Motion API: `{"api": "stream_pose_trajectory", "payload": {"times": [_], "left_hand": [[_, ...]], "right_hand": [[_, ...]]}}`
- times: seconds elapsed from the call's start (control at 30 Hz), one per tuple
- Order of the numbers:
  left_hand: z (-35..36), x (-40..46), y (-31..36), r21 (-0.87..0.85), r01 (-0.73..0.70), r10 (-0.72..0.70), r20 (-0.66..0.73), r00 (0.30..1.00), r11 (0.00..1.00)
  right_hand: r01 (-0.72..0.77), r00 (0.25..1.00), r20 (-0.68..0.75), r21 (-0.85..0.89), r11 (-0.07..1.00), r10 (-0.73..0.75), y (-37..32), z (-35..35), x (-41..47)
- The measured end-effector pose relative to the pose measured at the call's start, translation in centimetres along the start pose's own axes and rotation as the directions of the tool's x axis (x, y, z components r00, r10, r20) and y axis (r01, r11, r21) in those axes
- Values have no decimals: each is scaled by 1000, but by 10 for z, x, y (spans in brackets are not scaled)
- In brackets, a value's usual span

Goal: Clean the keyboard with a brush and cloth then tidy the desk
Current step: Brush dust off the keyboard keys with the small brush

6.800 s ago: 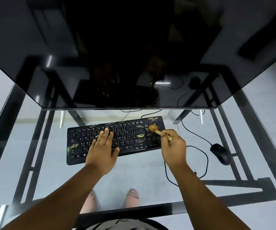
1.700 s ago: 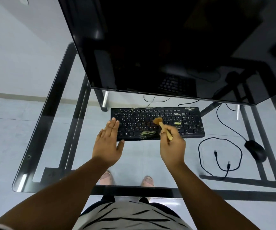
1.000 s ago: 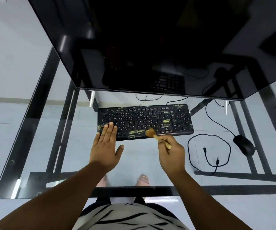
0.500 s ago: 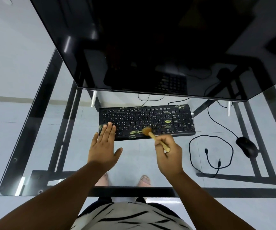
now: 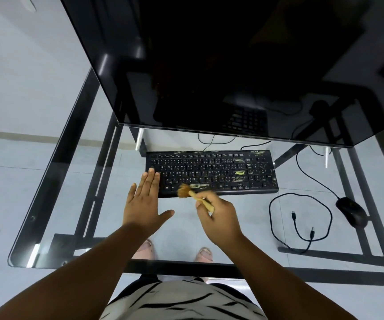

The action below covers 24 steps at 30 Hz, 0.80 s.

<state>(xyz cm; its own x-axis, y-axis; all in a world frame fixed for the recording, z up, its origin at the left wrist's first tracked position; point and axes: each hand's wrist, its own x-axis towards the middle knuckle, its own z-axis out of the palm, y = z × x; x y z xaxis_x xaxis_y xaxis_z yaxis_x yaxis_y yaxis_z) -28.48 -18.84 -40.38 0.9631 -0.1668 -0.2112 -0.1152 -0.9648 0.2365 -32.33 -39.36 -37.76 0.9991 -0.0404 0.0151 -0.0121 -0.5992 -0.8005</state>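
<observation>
A black keyboard [image 5: 211, 172] lies on the glass desk [image 5: 47, 181], just below the big dark monitor [image 5: 232, 61]. Some of its keys carry yellowish smears. My right hand [image 5: 218, 215] grips the wooden handle of a small brush [image 5: 186, 192], whose tan bristles sit on the keyboard's front edge left of the middle. My left hand [image 5: 144, 199] lies flat with straight fingers, fingertips on the keyboard's left end, palm on the glass. No cloth is in view.
A black mouse [image 5: 351, 214] with its cord lies at the right. A loose black cable [image 5: 302, 218] forms a loop on the glass between keyboard and mouse. The desk's black frame and my feet show through the glass.
The brush has swept leftward along the keyboard's front row, from near the middle to left of it. My left hand stays flat on the keyboard's left end.
</observation>
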Motion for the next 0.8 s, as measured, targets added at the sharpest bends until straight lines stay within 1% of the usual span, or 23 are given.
{"api": "stream_pose_trajectory", "payload": {"times": [0.03, 0.07, 0.1, 0.13, 0.2, 0.23, 0.27, 0.33, 0.37, 0.4, 0.43, 0.47, 0.53, 0.57, 0.6, 0.63, 0.7, 0.73, 0.77, 0.8], "left_hand": [[0, 0, -1, 1, 1, -1, -2, 1000, 1000], [0, 0, -1, 4, 3, -3, -5, 1000, 1000], [0, -1, -2, 10, 5, -5, -5, 1000, 1000], [0, -2, -3, 12, 6, -6, -2, 1000, 1000], [0, -3, -3, 7, 11, -11, 0, 1000, 1000], [-1, -3, -1, 4, 9, -9, 0, 1000, 1000], [-1, -3, 1, 3, 4, -4, 6, 1000, 1000], [-2, -2, 7, 8, -14, 13, 23, 1000, 1000], [-2, -1, 9, 6, -24, 23, 28, 999, 1000], [-2, 0, 12, -3, -33, 33, 32, 999, 999], [-2, 0, 15, -16, -41, 41, 33, 999, 999], [-2, 1, 18, -27, -50, 51, 35, 998, 998], [-1, 3, 25, -28, -66, 67, 50, 996, 997], [-1, 4, 28, -21, -73, 74, 57, 996, 997], [-1, 5, 32, -13, -84, 84, 63, 994, 996], [-1, 7, 36, -8, -98, 98, 71, 993, 995], [1, 8, 42, -14, -120, 120, 73, 990, 993], [2, 9, 43, -18, -124, 125, 72, 989, 992], [3, 10, 46, -16, -130, 130, 76, 989, 991], [4, 11, 49, -14, -133, 134, 80, 988, 991]], "right_hand": [[-24, 997, -79, 11, 1000, 24, 0, -1, 0], [-31, 991, -126, 46, 998, 37, -2, -2, 0], [-18, 990, -137, 80, 997, 29, -4, -4, 1], [3, 994, -113, 106, 994, 9, -6, -5, 3], [6, 999, -47, 94, 996, -2, -5, -5, 5], [-17, 998, -62, 75, 997, 22, -2, -5, 6], [-54, 991, -117, 72, 996, 63, 1, -5, 8], [-111, 963, -232, 119, 987, 136, 7, -11, 10], [-119, 961, -234, 139, 983, 149, 9, -14, 11], [-125, 967, -203, 136, 983, 151, 10, -16, 11], [-133, 973, -176, 111, 985, 151, 12, -18, 10], [-155, 968, -186, 81, 985, 167, 15, -21, 9], [-219, 929, -289, 73, 973, 231, 20, -27, 7], [-224, 914, -319, 113, 968, 249, 21, -30, 5], [-211, 916, -313, 155, 965, 250, 22, -33, 4], [-194, 933, -268, 181, 964, 238, 22, -35, 2], [-177, 965, -170, 130, 976, 198, 25, -37, -2], [-188, 963, -179, 86, 978, 201, 26, -37, -3], [-220, 945, -235, 66, 973, 230, 29, -39, -4], [-252, 913, -309, 83, 964, 266, 31, -43, -4]]}}
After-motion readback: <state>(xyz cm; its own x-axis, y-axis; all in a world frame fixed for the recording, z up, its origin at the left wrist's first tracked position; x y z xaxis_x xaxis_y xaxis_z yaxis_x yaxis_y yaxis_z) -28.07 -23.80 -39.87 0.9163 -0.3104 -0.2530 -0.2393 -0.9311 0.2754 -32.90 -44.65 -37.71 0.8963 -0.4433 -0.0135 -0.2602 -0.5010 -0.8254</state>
